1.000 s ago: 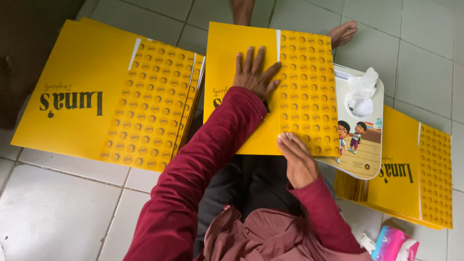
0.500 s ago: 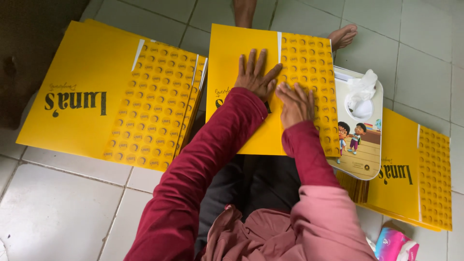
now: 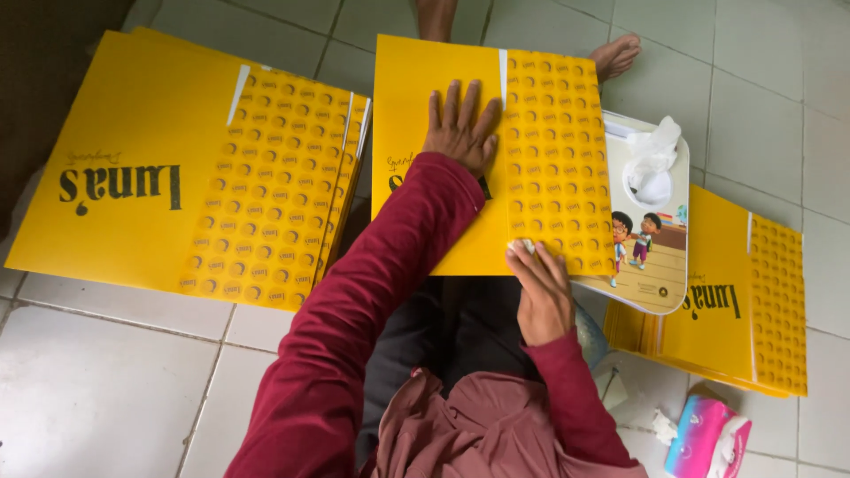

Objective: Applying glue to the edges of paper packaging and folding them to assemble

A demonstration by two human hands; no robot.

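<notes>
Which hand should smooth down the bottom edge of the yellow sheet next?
Probably the right hand: its fingertips already touch the bottom edge of the yellow sheet. The left hand lies flat higher up, holding it down.

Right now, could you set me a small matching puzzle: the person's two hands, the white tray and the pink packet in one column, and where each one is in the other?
Things:
1. left hand
2. right hand
3. white tray
4. pink packet

Places:
A. on the floor tiles at the lower right
B. at the near edge of the middle yellow sheet
C. flat on the middle sheet, fingers spread
D. between the middle sheet and the right yellow stack

Pairs: 1-C, 2-B, 3-D, 4-A
</notes>
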